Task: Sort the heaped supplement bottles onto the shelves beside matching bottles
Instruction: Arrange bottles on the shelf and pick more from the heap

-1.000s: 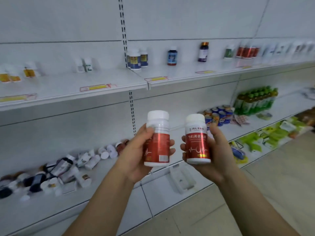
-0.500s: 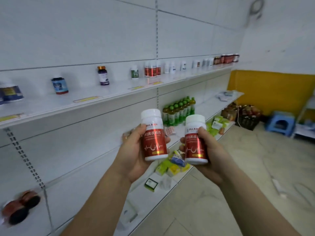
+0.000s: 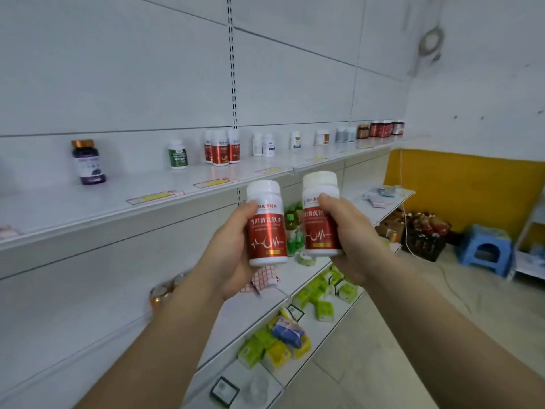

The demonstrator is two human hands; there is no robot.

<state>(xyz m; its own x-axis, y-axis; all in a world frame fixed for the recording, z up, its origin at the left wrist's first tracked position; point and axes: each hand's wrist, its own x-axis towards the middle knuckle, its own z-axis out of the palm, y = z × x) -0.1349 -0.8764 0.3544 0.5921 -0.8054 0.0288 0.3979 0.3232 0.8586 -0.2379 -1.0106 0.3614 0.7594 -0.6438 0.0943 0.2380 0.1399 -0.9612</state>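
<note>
Fingers curled round glossy red-labelled cylindrical bottles: left hand [image 3: 227,258] one, right hand [image 3: 351,240] other.

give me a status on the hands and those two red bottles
Left hand grips one red bottle, right hand the other. Matching trio on top shelf. Nothing in the way.

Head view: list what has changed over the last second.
The view has swung right along the shelves: the heap of bottles is out of sight, and the matching red-label trio on the upper shelf now sits ahead. Unchanged: left hand and right hand each grip a red-label bottle.
</note>
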